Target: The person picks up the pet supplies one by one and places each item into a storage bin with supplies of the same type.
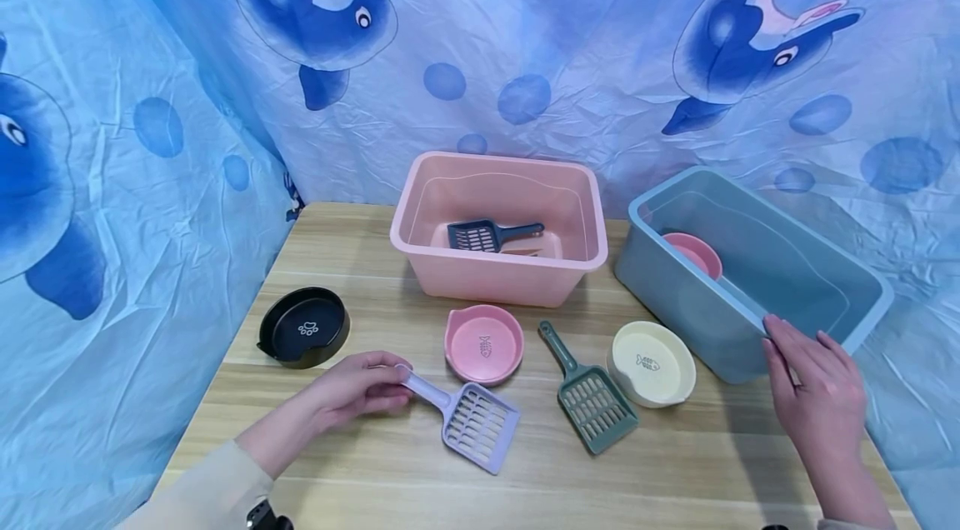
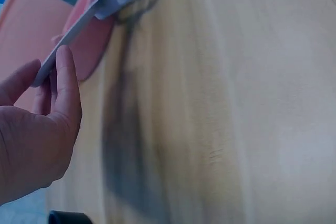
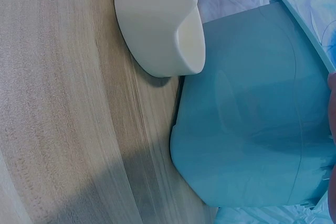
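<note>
My left hand [image 1: 363, 388] pinches the end of the handle of a lilac litter scoop [image 1: 480, 426], its slotted head pointing right. Seen from the left wrist, the scoop's handle [image 2: 73, 32] runs up from the fingertips above the wooden table, with a shadow beneath. My right hand [image 1: 821, 388] holds the near rim of a blue-grey plastic bin [image 1: 690, 305], fingers over the edge and thumb on the outer side. Inside that bin lies a pink bowl [image 1: 696, 251]. In the right wrist view only bits of fingers show beside the bin's wall [image 3: 247, 114].
A pink bin [image 1: 498, 276] stands at the back with a dark blue scoop [image 1: 476, 236] inside. On the table [image 1: 360, 480] are a black bowl [image 1: 303, 326], a pink bowl [image 1: 483, 347], a green scoop [image 1: 592, 405] and a cream bowl [image 1: 652, 363]. A dolphin-printed curtain [image 1: 480, 38] hangs behind.
</note>
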The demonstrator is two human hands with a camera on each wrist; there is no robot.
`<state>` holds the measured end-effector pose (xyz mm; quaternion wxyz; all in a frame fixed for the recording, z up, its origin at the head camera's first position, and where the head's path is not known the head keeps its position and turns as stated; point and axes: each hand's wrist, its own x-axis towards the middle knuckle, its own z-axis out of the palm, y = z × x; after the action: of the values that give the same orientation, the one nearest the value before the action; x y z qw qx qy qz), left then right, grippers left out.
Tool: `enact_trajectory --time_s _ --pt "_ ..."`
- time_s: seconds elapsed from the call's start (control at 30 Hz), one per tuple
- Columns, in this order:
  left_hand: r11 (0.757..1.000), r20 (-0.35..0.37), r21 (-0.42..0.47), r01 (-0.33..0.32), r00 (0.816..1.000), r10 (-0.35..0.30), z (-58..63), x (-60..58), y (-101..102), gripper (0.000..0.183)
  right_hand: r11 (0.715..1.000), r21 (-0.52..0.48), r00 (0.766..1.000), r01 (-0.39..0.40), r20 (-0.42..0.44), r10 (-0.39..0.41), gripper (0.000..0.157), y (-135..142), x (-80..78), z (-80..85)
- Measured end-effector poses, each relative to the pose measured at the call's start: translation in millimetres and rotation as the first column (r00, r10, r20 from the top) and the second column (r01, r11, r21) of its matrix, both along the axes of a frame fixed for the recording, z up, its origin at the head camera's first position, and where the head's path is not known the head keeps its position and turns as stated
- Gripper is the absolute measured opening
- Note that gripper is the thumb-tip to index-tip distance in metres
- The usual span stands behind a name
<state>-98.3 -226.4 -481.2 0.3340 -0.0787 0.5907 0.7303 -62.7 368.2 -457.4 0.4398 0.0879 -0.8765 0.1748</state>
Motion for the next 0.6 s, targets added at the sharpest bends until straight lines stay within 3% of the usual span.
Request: enact_trajectory --time_s 0.2,0.3,0.43,0.6 --pt "1.000 -0.031 0.022 0.020 0.999 -0.019 29.4 -2.1 -5.6 0.008 1.000 -0.001 1.000 -0.001 0.002 0.001 0.052 -0.1 0.1 0.1" --pt "1.000 -0.057 0.009 0.023 0.998 -0.022 50.0 -3.2 -9.4 0.011 1.000 0.004 1.000 -0.002 0.010 0.002 0.053 0.4 0.4 0.6" --pt "1.000 -0.126 -0.023 0.011 0.992 -0.014 87.5 -9.3 -11.7 0.017 1.000 0.021 0.999 0.002 0.035 -0.003 0.053 0.2 2.0 2.3" --pt "1.000 -0.187 0.000 -0.028 0.982 0.027 141.3 -26.6 -5.9 0.010 1.000 0.024 0.999 0.000 0.049 -0.001 0.054 -0.8 3.8 5.0"
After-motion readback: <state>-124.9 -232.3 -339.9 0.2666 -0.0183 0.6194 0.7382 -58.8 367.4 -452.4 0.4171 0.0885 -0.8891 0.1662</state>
